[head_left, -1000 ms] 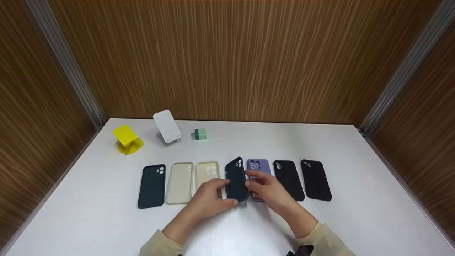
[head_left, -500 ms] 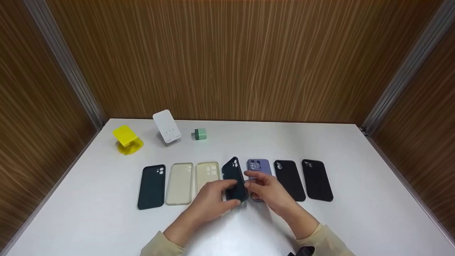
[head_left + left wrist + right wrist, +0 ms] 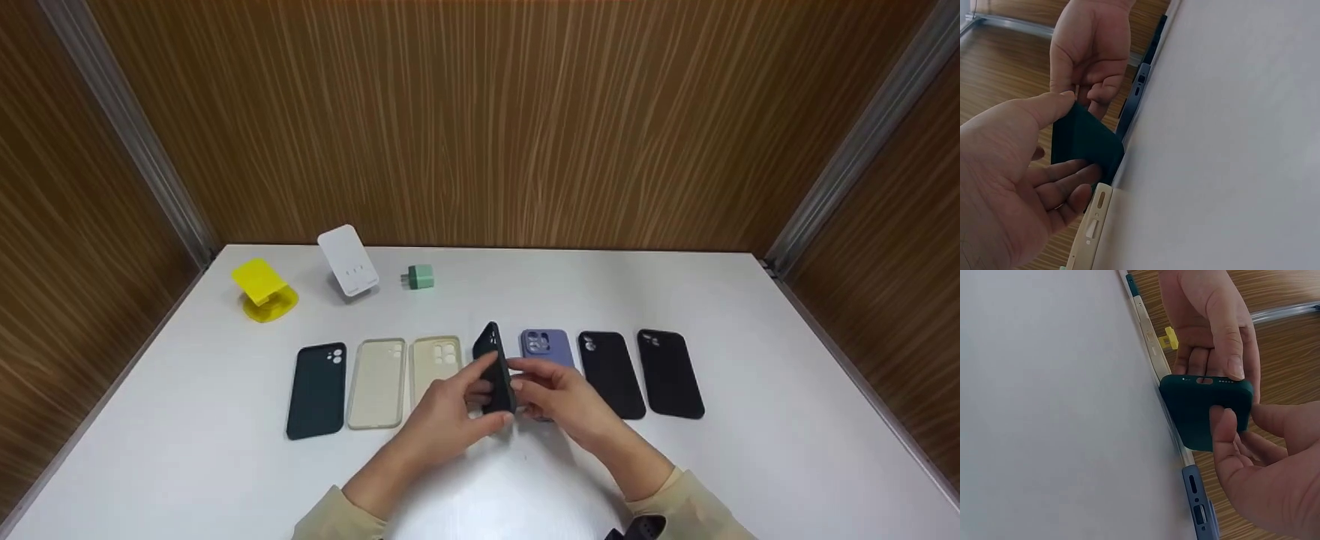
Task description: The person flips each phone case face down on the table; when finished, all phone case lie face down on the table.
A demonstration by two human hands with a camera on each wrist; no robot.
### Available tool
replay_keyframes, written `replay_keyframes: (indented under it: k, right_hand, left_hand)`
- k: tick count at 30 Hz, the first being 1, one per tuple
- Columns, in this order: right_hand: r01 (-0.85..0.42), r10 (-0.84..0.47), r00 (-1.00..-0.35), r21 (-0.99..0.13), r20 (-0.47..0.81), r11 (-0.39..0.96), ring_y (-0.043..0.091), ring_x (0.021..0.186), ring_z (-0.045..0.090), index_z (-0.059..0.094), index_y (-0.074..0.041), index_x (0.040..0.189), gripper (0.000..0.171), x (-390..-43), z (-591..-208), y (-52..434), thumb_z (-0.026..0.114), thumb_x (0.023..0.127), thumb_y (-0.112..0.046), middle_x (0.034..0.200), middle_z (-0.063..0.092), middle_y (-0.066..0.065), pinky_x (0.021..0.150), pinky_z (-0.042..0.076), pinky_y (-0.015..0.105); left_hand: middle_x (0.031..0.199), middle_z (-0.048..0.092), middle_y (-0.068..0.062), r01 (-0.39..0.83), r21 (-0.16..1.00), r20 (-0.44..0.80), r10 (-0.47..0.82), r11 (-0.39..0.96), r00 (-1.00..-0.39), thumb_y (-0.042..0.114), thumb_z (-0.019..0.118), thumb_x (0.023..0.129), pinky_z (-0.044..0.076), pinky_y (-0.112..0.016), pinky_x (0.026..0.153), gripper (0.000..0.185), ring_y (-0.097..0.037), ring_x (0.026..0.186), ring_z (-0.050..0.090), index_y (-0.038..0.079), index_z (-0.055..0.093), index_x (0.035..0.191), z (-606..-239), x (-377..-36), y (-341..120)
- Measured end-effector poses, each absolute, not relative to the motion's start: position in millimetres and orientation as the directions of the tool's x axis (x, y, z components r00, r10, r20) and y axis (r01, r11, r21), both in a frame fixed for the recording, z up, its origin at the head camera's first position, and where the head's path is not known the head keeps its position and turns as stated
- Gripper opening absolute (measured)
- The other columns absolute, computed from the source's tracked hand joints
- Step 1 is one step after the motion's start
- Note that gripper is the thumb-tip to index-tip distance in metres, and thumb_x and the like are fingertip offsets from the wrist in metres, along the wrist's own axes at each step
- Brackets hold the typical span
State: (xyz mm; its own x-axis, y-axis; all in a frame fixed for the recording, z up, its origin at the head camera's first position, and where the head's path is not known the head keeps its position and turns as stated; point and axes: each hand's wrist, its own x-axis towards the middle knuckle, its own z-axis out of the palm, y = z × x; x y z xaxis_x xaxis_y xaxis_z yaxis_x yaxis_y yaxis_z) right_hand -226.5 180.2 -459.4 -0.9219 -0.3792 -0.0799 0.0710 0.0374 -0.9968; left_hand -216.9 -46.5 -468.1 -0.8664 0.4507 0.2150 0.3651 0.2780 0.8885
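A dark green phone case (image 3: 502, 386) stands tilted steeply on its long edge in the middle of a row of phone cases. My left hand (image 3: 450, 412) grips it from the left, the thumb at its near end; in the left wrist view its fingers lie against the case (image 3: 1085, 138). From the other side my right hand (image 3: 570, 401) pinches it. The right wrist view shows fingers on the green back (image 3: 1185, 405). Beside it lie a cream case (image 3: 431, 375) on the left and a purple case (image 3: 551, 352), partly hidden by the right hand.
Further left lie a pale translucent case (image 3: 377, 386) and another dark green case (image 3: 316, 390). Two black cases (image 3: 611, 375) lie on the right. Behind stand a yellow stand (image 3: 262, 289), a white stand (image 3: 347, 262) and a green plug adapter (image 3: 420, 277). Wood-grain walls (image 3: 480, 127) enclose the white table.
The dark green case has turned from a leaning position to nearly on edge. My left fingers have moved right and up along it; the right hand has shifted slightly left.
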Motion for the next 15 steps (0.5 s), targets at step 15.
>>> replay_keyframes:
  k: [15]
  right_hand:
    - [0.057, -0.384, -0.919, -0.995, -0.086, 0.085, 0.018, 0.09, 0.069, 0.061, 0.005, 0.144, 0.04, -225.9, -461.6, 180.0, 0.062, 0.106, -0.01, 0.129, 0.071, 0.018, 0.08, 0.058, 0.027]
  left_hand:
    - [0.132, 0.071, -0.017, 0.285, 0.937, 0.178, 0.425, 0.202, -0.887, 0.019, 0.077, 0.097, 0.059, -0.031, 0.092, 0.073, -0.021, 0.112, 0.073, 0.006, 0.043, 0.161, -468.7, -217.0, -45.1]
